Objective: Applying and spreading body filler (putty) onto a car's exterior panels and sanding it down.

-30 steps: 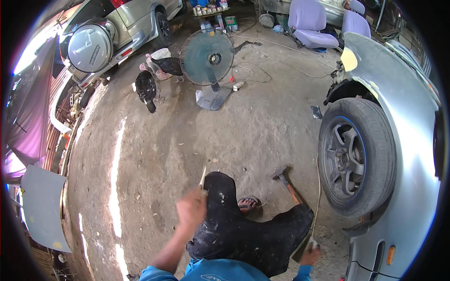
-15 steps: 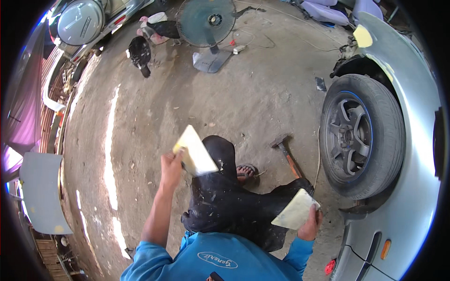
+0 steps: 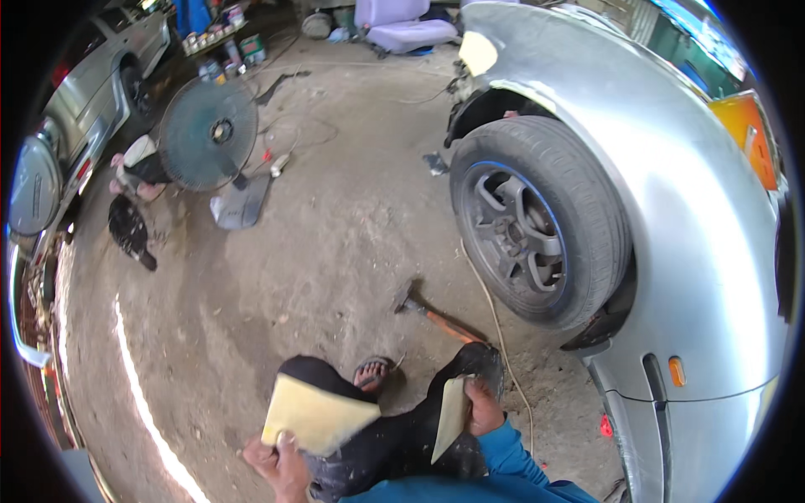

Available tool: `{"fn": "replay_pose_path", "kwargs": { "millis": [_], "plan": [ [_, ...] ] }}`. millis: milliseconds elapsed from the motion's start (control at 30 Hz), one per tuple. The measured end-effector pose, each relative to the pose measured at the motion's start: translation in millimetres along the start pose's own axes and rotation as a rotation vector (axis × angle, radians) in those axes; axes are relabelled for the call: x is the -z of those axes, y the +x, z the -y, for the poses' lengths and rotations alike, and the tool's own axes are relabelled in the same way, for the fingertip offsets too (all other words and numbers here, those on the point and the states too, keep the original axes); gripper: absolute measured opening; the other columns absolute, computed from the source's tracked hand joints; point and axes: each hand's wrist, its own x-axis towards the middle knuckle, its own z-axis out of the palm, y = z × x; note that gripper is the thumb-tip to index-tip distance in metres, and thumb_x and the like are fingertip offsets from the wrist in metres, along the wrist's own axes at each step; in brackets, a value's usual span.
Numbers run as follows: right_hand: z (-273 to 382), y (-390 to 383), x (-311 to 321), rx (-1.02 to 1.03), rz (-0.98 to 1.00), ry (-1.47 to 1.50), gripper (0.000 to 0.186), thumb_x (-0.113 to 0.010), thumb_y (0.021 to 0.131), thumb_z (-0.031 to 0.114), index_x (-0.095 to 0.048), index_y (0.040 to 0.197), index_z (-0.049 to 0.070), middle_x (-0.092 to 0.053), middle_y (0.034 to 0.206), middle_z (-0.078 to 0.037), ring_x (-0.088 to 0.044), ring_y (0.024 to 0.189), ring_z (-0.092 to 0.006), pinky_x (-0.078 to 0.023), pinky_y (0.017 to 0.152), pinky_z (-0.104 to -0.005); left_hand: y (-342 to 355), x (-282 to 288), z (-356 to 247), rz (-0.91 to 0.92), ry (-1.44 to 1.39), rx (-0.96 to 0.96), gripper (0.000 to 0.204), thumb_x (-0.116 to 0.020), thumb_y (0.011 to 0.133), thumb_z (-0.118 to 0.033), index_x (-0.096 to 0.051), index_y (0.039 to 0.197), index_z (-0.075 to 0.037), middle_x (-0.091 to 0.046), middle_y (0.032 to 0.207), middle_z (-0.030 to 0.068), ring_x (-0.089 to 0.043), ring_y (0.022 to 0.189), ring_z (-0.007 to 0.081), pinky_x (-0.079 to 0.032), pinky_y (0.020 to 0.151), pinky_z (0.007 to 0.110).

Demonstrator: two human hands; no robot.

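Observation:
My left hand [image 3: 281, 463] grips the lower left corner of a flat, pale-yellow plate [image 3: 314, 413], its thumb on top. The plate is four-sided and stiff, like a body-filler spreader, and is held above my left thigh. In my right hand [image 3: 484, 406] is a smaller pale-yellow plate [image 3: 451, 417], tilted so that it looks narrow, its upper edge pinched by the fingers. Both plates are apart from each other, in front of my dark trousers. To the right stands a silver car fender [image 3: 671, 210] with a pale-yellow patch [image 3: 478, 54] at its front tip.
The car's wheel [image 3: 537, 222] sits under the fender, turned outward. A hammer [image 3: 440, 318] with an orange handle lies on the ground beyond my knees, near a thin cable [image 3: 495, 314]. Farther off are a standing fan [image 3: 208, 134], birds [image 3: 130, 230], a purple seat [image 3: 411, 29] and another vehicle [image 3: 92, 92].
The view has swung right, toward the fender and wheel. Both hands sit lower in the picture, still holding their plates; the left plate lies flatter and the right one is turned more edge-on.

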Motion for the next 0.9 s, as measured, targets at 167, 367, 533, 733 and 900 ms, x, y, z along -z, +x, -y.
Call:
{"fn": "replay_pose_path", "kwargs": {
  "millis": [167,367,533,733,900],
  "plan": [
    [39,11,-61,0.112,0.314,-0.062,0.024,-0.061,0.092,0.015,-0.067,0.104,-0.005,-0.059,0.128,-0.012,-0.060,0.107,-0.0174,-0.048,0.091,-0.0327,56,-126,-19,0.070,-0.639,0.413,0.008,-0.059,0.086,0.002,-0.059,0.078,0.002,-0.063,0.077,0.0053,-0.058,0.067,0.0118,-0.048,0.061,0.028],
    [47,41,-83,0.140,0.060,-0.041,0.019,-0.062,0.091,0.006,-0.067,0.106,-0.004,-0.069,0.106,-0.008,-0.064,0.093,-0.0140,-0.050,0.085,-0.0282,69,-163,1,0.569,-0.382,0.256,0.014,-0.068,0.077,0.006,-0.071,0.091,0.005,-0.072,0.080,0.0091,-0.066,0.073,0.0119,-0.050,0.067,0.026],
    [113,46,-134,0.157,-0.143,-0.227,0.020,-0.060,0.092,0.007,-0.064,0.109,-0.004,-0.068,0.100,-0.005,-0.063,0.088,-0.0112,-0.050,0.079,-0.0268,107,-181,-13,0.643,-0.346,0.394,0.010,-0.063,0.084,0.000,-0.068,0.089,0.007,-0.068,0.073,0.0079,-0.062,0.063,0.0123,-0.049,0.059,0.025],
    [167,-2,-206,-0.050,-0.487,-0.038,0.024,-0.059,0.095,0.014,-0.063,0.110,-0.003,-0.069,0.097,-0.005,-0.064,0.082,-0.0108,-0.051,0.074,-0.0265,127,-187,-43,0.552,-0.656,0.750,0.012,-0.057,0.091,0.002,-0.067,0.090,0.008,-0.068,0.080,0.0090,-0.061,0.061,0.0122,-0.049,0.054,0.025],
    [243,-63,-266,-0.139,-0.458,0.027,0.025,-0.061,0.094,0.017,-0.064,0.110,-0.002,-0.070,0.097,-0.006,-0.066,0.078,-0.0131,-0.052,0.070,-0.0283,118,-135,-167,0.732,-0.631,0.840,0.011,-0.063,0.088,0.002,-0.069,0.097,0.006,-0.071,0.086,0.0056,-0.064,0.074,0.0104,-0.052,0.067,0.025]
  ]
}}
